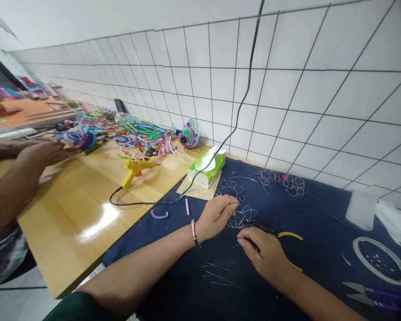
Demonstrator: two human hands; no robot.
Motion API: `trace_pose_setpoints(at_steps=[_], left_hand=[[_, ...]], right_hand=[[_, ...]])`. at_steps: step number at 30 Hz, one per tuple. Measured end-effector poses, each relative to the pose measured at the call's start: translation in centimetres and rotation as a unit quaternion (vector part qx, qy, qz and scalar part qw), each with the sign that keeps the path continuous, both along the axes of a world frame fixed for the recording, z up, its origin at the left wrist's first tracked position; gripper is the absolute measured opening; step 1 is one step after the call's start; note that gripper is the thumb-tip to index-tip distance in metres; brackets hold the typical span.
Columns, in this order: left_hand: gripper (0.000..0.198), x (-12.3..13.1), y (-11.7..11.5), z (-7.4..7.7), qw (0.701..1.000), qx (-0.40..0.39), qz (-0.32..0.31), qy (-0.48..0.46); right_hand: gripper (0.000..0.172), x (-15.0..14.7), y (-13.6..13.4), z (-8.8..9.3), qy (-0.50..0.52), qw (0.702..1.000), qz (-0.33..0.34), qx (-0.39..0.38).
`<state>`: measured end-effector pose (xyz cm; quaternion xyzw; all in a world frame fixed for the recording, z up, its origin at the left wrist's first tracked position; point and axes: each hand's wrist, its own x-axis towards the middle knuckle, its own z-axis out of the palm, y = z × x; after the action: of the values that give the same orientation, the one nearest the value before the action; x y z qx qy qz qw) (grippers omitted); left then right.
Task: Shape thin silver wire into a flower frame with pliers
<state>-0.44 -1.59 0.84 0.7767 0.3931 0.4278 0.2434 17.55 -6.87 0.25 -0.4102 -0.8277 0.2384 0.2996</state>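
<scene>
My left hand, with a silver bracelet on its wrist, is closed in a pinch above the dark blue cloth. Its fingertips are right beside a loop-shaped wire piece, and whatever they pinch is too fine to make out. My right hand is also closed, thumb against fingers, lower and to the right; its grip is hidden. Pliers with yellow handles lie partly beneath that hand. A second flower-like wire piece lies just behind my left hand. Several cut wires are on the cloth in front.
A green tissue pack stands behind my hands. A yellow glue gun lies on the wooden table, its cord crossing leftward. Right are a white ring dish and purple-handled scissors. At left, another person's hands hold a craft piece.
</scene>
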Motion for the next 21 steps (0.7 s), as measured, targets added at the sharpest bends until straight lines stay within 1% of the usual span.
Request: trace_pose_setpoints(at_steps=[5,9,17,21], left_hand=[[0.021,0.2,0.1,0.0,0.998,-0.054,0.004,-0.045],[0.022,0.1,0.3,0.0,0.995,-0.073,0.004,-0.061],[0.025,0.2,0.5,0.1,0.992,-0.094,0.006,-0.082],[0.026,0.2,0.7,0.2,0.986,-0.130,0.015,-0.107]], right_hand=[[0.013,0.5,0.5,0.8,0.065,0.995,-0.066,-0.034],[0.014,0.6,1.0,0.7,0.086,0.989,-0.107,-0.049],[0.012,0.5,0.9,0.4,0.099,0.989,-0.095,-0.052],[0.013,0.6,0.7,0.5,0.111,0.987,-0.097,-0.061]])
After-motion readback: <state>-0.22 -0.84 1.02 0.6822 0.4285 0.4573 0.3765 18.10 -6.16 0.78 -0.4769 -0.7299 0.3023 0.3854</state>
